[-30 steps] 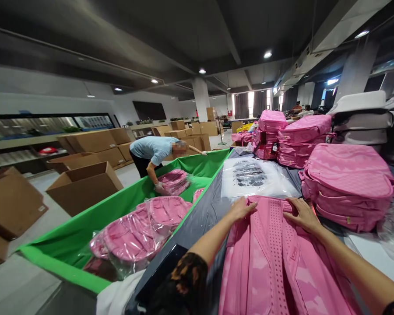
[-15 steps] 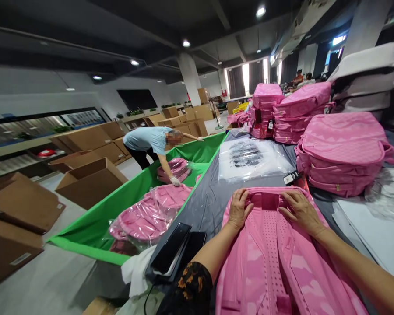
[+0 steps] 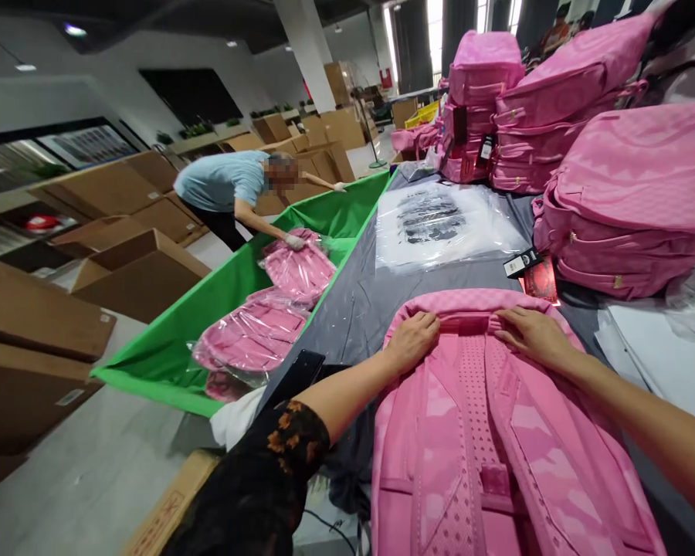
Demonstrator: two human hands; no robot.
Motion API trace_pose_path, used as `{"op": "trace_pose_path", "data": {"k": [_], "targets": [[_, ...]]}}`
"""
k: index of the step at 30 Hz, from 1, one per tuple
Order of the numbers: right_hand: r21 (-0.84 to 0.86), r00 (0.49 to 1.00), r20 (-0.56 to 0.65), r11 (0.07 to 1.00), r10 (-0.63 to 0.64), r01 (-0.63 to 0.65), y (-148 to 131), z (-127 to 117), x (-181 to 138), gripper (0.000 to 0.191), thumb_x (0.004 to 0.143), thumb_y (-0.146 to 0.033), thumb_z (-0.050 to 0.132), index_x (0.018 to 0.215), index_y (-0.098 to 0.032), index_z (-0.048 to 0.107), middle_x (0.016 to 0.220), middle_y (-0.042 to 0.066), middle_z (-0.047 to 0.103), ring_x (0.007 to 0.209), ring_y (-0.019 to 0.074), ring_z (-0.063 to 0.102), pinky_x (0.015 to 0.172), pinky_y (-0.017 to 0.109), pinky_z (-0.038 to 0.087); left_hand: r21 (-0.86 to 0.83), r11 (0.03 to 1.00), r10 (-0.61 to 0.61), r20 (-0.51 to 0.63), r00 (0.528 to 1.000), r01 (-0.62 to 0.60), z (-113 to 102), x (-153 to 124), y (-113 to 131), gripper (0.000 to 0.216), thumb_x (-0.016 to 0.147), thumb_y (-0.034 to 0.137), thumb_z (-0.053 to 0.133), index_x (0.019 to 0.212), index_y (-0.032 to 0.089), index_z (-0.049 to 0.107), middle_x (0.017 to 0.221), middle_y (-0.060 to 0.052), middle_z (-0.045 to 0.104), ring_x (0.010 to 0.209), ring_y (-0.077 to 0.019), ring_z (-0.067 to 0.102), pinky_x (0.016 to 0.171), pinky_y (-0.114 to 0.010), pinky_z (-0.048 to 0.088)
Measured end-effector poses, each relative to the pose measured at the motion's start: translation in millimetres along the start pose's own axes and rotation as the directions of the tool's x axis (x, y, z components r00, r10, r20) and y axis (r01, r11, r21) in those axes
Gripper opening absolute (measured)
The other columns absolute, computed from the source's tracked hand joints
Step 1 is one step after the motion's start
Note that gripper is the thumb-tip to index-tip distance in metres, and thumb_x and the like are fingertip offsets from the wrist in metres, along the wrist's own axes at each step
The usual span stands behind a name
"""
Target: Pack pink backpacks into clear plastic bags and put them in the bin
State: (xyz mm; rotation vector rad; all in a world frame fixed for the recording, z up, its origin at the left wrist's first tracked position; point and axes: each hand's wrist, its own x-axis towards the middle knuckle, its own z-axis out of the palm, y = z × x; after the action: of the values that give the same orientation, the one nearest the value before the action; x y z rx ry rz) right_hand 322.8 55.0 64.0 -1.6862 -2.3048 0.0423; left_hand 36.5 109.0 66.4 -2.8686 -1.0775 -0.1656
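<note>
Rounded pink camouflage-print fabric backpack [image 3: 533, 440], probably soft, light, is being gripped by left hand [image 3: 411, 341], right hand [image 3: 537, 337]; likely best held beneath both.

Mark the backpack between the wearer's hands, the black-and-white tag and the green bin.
Backpack [image 3: 530, 432]: head view, on a shoulder strap.
Black-and-white tag [image 3: 522, 263]: head view, middle of its face.
Green bin [image 3: 167, 351]: head view, on its inner wall.
</note>
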Motion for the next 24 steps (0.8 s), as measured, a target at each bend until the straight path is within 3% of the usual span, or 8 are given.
{"op": "trace_pose_path", "data": {"k": [3, 6, 10, 13, 16, 18, 21, 24], "targets": [[-0.09, 0.977, 0.154, 0.986, 0.15, -0.137, 2.5, 0.5, 35.7, 0.046, 0.1, -0.045, 0.044, 0.129, -0.017, 0.065, 0.126, 0.013, 0.071, 0.111, 0.03, 0.067, 0.084, 0.038, 0.051, -0.01, 0.991, -0.135, 0.038, 0.99, 0.135, 4.7, 37.5, -7.1, 0.025, 0.101, 0.027, 0.045, 0.11, 0.015, 0.065, 0.114, -0.012, 0.069, 0.11, -0.0246, 0.062, 0.102, -0.038, 0.048], [-0.125, 0.949, 0.244, 0.976, 0.202, -0.176, 6.0, 0.8, 61.2, 0.045, 0.098, -0.05, 0.047, 0.124, -0.021, 0.068, 0.119, 0.011, 0.074, 0.104, 0.0312, 0.069, 0.079, 0.038, 0.05, -0.024, 0.972, -0.231, 0.077, 0.97, 0.234, 11.6, 65.4, -14.0, 0.028, 0.101, 0.025, 0.042, 0.11, 0.012, 0.065, 0.115, -0.015, 0.068, 0.114, -0.0263, 0.061, 0.105, -0.039, 0.045], [-0.156, 0.945, 0.21, 0.963, 0.251, -0.221, 6.5, 5.6, 75.6, 0.044, 0.097, -0.048, 0.052, 0.128, -0.02, 0.063, 0.123, 0.013, 0.072, 0.107, 0.0316, 0.068, 0.077, 0.036, 0.049, -0.059, 0.96, -0.266, 0.123, 0.956, 0.275, 5.8, 79.8, -19.4, 0.028, 0.099, 0.025, 0.045, 0.115, 0.013, 0.064, 0.12, -0.014, 0.068, 0.122, -0.0262, 0.059, 0.112, -0.038, 0.04], [-0.174, 0.948, 0.129, 0.948, 0.29, -0.267, 2.5, 9.6, 82.0, 0.042, 0.099, -0.044, 0.049, 0.129, -0.015, 0.058, 0.121, 0.016, 0.071, 0.104, 0.0302, 0.069, 0.075, 0.036, 0.049, -0.065, 0.944, -0.311, 0.156, 0.938, 0.324, -11.7, 78.5, -12.8, 0.042, 0.098, 0.033, 0.049, 0.133, 0.012, 0.057, 0.133, -0.018, 0.063, 0.127, -0.0293, 0.058, 0.11, -0.041, 0.043], [-0.183, 0.952, 0.055, 0.94, 0.303, -0.288, 0.2, 12.9, 89.7, 0.043, 0.101, -0.048, 0.046, 0.122, -0.014, 0.059, 0.107, 0.017, 0.074, 0.093, 0.0294, 0.072, 0.07, 0.035, 0.049, -0.141, 0.908, -0.364, 0.202, 0.909, 0.395, -22.6, 68.8, 7.7, 0.079, 0.093, 0.06, 0.051, 0.158, 0.02, 0.03, 0.16, -0.022, 0.037, 0.146, -0.0394, 0.039, 0.113, -0.053, 0.038], [-0.19, 0.951, 0.019, 0.935, 0.308, -0.299, -1.2, 16.2, 94.6, 0.045, 0.101, -0.053, 0.044, 0.116, -0.014, 0.061, 0.096, 0.017, 0.074, 0.088, 0.0308, 0.072, 0.068, 0.037, 0.049, -0.25, 0.848, -0.399, 0.279, 0.873, 0.468, -20.1, 62.1, 23.8, 0.095, 0.088, 0.076, 0.046, 0.163, 0.026, 0.015, 0.168, -0.022, 0.019, 0.153, -0.0453, 0.018, 0.116, -0.067, 0.024], [-0.21, 0.951, -0.022, 0.929, 0.308, -0.306, -5.6, 21.0, 99.2, 0.046, 0.1, -0.054, 0.045, 0.111, -0.014, 0.064, 0.094, 0.02, 0.073, 0.089, 0.034, 0.072, 0.068, 0.04, 0.05, -0.332, 0.788, -0.424, 0.318, 0.848, 0.519, -7.5, 57.7, 39.1, 0.102, 0.084, 0.086, 0.038, 0.163, 0.027, 0.015, 0.169, -0.021, 0.005, 0.155, -0.0438, -0.007, 0.117, -0.073, 0.004], [-0.23, 0.972, -0.001, 0.946, 0.234, -0.228, -5.7, 15.8, 99.1, 0.032, 0.097, -0.043, 0.055, 0.107, -0.015, 0.067, 0.1, 0.019, 0.074, 0.091, 0.0327, 0.071, 0.072, 0.04, 0.051, -0.342, 0.752, -0.49, 0.283, 0.825, 0.564, 4.2, 58.8, 39.9, 0.105, 0.083, 0.087, 0.034, 0.163, 0.02, 0.02, 0.169, -0.021, -0.003, 0.154, -0.0397, -0.017, 0.121, -0.066, -0.001]]}}
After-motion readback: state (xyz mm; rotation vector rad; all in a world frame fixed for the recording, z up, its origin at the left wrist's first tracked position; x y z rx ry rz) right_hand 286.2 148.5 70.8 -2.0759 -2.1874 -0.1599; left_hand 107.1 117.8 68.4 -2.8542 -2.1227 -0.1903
